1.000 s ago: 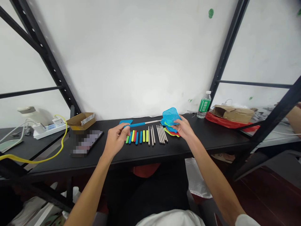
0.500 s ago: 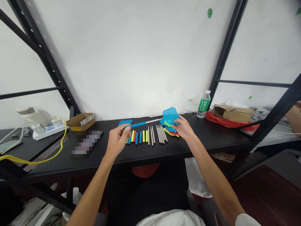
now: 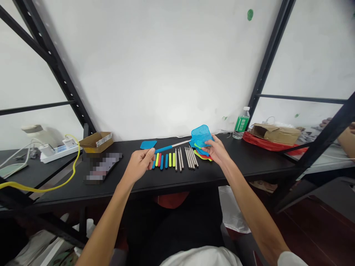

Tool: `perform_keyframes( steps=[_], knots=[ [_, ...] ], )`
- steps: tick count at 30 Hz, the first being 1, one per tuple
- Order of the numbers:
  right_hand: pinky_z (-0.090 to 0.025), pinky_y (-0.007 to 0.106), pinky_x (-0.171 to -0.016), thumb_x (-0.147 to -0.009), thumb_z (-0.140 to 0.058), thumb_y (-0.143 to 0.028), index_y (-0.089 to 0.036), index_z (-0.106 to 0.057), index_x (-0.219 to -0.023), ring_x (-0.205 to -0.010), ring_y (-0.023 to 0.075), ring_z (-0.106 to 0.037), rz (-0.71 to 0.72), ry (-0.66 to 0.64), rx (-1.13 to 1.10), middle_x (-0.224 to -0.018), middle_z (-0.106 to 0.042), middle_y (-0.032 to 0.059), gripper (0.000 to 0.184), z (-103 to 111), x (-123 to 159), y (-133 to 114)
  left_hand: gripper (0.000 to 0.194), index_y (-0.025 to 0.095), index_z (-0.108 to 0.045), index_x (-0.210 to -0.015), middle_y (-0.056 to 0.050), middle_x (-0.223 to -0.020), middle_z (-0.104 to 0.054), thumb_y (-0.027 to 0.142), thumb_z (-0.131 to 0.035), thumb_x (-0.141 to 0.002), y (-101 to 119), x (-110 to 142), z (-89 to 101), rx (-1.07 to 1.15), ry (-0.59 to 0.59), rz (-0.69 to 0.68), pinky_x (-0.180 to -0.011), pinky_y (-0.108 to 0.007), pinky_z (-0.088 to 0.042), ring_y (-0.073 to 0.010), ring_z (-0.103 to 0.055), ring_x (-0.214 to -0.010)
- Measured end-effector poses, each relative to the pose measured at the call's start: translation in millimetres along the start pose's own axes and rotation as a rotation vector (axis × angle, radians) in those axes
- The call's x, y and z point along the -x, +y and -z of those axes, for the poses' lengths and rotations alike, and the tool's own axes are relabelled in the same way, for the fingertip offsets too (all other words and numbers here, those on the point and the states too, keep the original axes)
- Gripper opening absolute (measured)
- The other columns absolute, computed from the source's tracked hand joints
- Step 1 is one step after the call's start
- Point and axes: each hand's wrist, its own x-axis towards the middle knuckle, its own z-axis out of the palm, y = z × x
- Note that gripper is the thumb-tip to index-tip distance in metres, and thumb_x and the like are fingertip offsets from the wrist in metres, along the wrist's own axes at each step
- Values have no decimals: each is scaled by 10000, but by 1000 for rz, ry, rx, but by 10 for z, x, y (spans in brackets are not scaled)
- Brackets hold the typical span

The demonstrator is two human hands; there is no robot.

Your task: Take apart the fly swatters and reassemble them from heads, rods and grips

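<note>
A blue fly swatter (image 3: pixel 202 135) with a metal rod is held between my two hands above the black table. My left hand (image 3: pixel 141 162) is closed round the end of its blue handle. At the mesh head, my right hand (image 3: pixel 215 148) pinches the lower right edge. Below lie several coloured handles (image 3: pixel 166 161) in blue, yellow and red, side by side. Right of them are several metal rods (image 3: pixel 190 158). More swatter heads (image 3: pixel 205 156), red, green and blue, lie piled partly under my right hand. Another blue swatter head (image 3: pixel 148 144) rests behind my left hand.
On the left of the black table (image 3: pixel 222 173) are an open cardboard box (image 3: pixel 97 142), a blurred-out dark item (image 3: pixel 102 169), a power strip (image 3: pixel 59 153) and a yellow cable (image 3: pixel 73 166). A water bottle (image 3: pixel 242 123) stands right, near a torn carton (image 3: pixel 277 133). Another person's arm (image 3: pixel 348 138) shows far right.
My left hand has shifted slightly back and down along the handle's end, uncovering more of the blue head behind it. Both hands still hold the swatter. The other person's hand shows more.
</note>
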Motion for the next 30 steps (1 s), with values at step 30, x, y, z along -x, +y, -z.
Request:
perform_keyframes(
  steps=[30],
  knots=[
    [-550,246,-519,-716,-651,-206,-230,-538,-1181,-540,129,-638,-59,-101,290,-731,-654,-19,479,-189,106,85,448,194,-742,-986,-24,-716,-702,531,-453,-928,-51,15,-143,-308,-127,-154,-595,-236,-412,-177,-611,-654]
  ],
)
